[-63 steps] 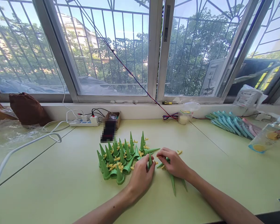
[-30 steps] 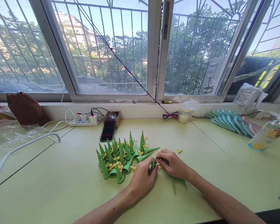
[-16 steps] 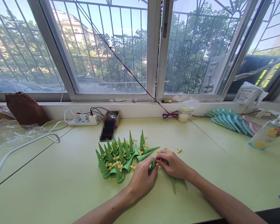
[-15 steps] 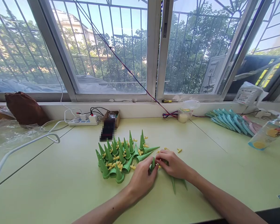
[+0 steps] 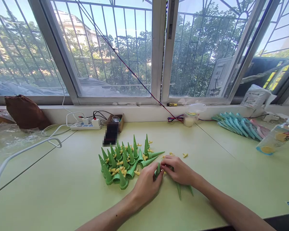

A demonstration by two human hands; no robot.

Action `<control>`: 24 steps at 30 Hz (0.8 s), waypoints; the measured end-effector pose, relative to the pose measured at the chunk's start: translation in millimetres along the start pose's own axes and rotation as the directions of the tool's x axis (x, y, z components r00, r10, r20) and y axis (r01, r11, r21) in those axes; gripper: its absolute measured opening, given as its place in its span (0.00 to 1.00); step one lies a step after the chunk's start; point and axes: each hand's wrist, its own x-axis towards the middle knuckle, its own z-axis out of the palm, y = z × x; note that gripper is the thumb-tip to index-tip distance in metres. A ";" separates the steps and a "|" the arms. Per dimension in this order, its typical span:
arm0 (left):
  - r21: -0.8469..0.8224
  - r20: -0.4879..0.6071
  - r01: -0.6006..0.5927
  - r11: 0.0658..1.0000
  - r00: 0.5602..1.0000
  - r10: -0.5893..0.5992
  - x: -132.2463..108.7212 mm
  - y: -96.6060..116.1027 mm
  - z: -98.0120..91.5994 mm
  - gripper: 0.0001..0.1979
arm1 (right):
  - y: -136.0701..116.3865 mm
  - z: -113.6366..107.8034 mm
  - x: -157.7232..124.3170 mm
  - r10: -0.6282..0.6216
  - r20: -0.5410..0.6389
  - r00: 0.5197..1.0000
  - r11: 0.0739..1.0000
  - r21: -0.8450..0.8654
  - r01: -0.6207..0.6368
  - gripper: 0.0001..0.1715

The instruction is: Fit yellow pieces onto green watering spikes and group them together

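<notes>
My left hand (image 5: 146, 184) is closed around a green plastic cone spike (image 5: 158, 169), its tip pointing up between thumb and fingers. Against it, my right hand (image 5: 179, 169) has its fingertips pinched together; whatever they grip is hidden. Left of my hands stands a cluster of several green cone spikes (image 5: 123, 181), mostly upright, a few lying on their sides. Small yellow plastic valve-like pieces (image 5: 120, 163) are scattered among them. Two more green spikes (image 5: 179, 192) stick out from under my right hand, partly covered. Beyond that hand lies a loose yellow piece (image 5: 185, 155).
The pale green table (image 5: 62, 192) runs to the windowsill. At the back are a power strip (image 5: 86, 125), a small cardboard box (image 5: 121, 122) and a jar (image 5: 189, 119). On the right lie turquoise items (image 5: 240, 125) and a clear pouch (image 5: 275, 139); a white cable (image 5: 21, 150) crosses the left.
</notes>
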 end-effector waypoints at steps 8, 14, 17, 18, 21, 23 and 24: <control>0.001 0.001 -0.001 1.000 1.000 0.001 -0.2 0.0 0.1 0.09 | -0.7 -0.7 1.3 0.002 0.004 1.000 1.000 -0.003 -0.002 0.10; -0.008 0.009 0.000 1.000 1.000 0.000 -0.8 1.0 -0.9 0.09 | -1.3 -0.6 1.7 0.002 0.003 1.000 1.000 -0.006 -0.002 0.10; -0.010 0.012 -0.004 1.000 1.000 0.004 0.0 0.7 -0.5 0.08 | -1.8 -0.7 1.3 0.002 0.005 1.000 1.000 -0.006 -0.002 0.10; -0.009 0.012 -0.004 1.000 1.000 0.004 0.2 0.6 -0.3 0.08 | -1.8 -0.7 1.2 0.003 0.005 1.000 1.000 -0.009 -0.003 0.10; 0.000 0.013 -0.002 1.000 1.000 0.002 0.6 0.1 0.3 0.09 | -1.1 -0.5 0.9 0.004 0.006 1.000 1.000 -0.013 -0.004 0.10; 0.004 0.014 0.001 1.000 1.000 -0.001 0.6 0.1 0.4 0.09 | -0.7 -0.4 0.7 0.000 0.008 1.000 1.000 -0.008 0.000 0.09; 0.005 0.014 0.003 1.000 1.000 -0.003 0.7 0.3 0.3 0.09 | -0.6 -0.4 0.6 -0.001 0.008 1.000 1.000 -0.005 0.001 0.10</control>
